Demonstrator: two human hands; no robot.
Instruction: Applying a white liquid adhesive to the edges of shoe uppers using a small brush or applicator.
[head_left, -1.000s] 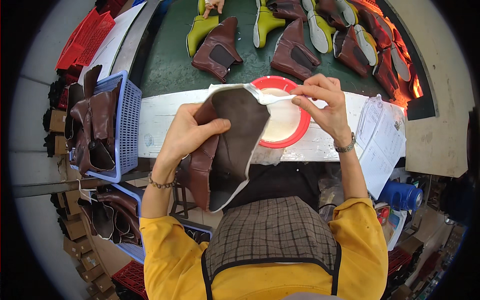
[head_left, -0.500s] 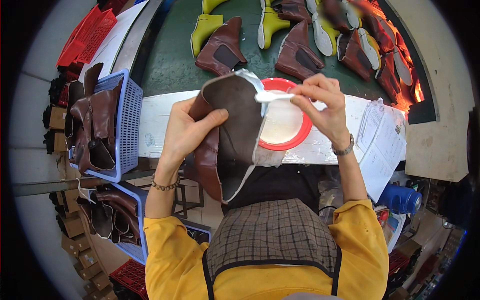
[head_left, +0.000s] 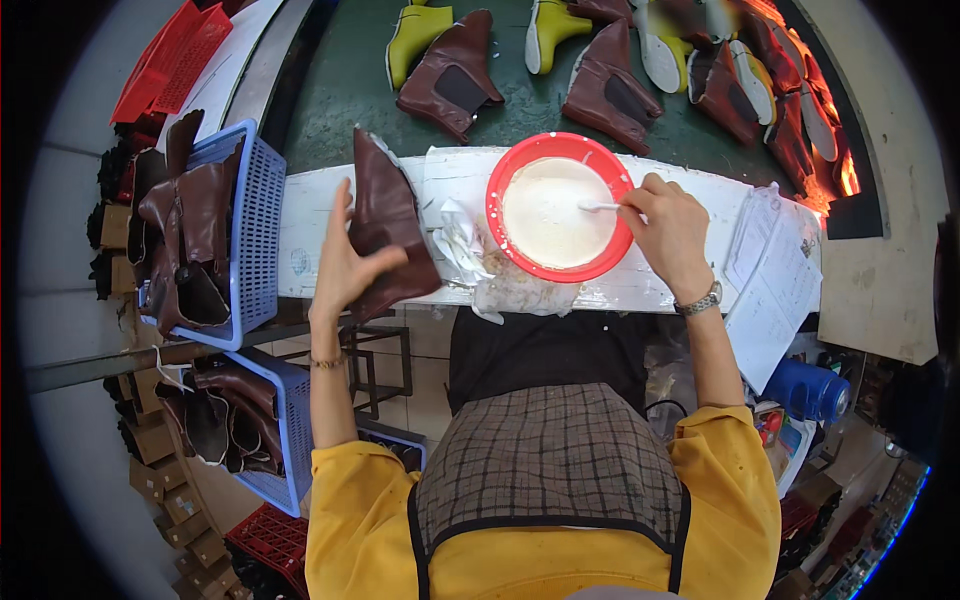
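On the white board (head_left: 300, 235), a brown leather boot upper (head_left: 380, 225) stands at left of centre, its near end reaching the board's front edge. My left hand (head_left: 345, 270) is open beside it, fingers stretched up and thumb spread across its lower part. My right hand (head_left: 668, 235) pinches a small white brush (head_left: 600, 206), whose tip lies at the white liquid in a red bowl (head_left: 625, 188); the brush's far end is hard to make out. Crumpled white paper or cloth (head_left: 460, 242) lies between the upper and the bowl.
Beyond the board, a green belt (head_left: 345, 100) carries brown uppers (head_left: 450, 80) and yellow-green heeled boot lasts (head_left: 410, 45). Blue baskets (head_left: 258, 230) of uppers stand at left. Papers (head_left: 765, 270) hang over the board's right end, near a blue jug (head_left: 815, 393).
My left hand has set the upper down on the board and opened from it. My right hand has moved the brush from the upper's edge to the bowl. The belt's boots have shifted slightly right.
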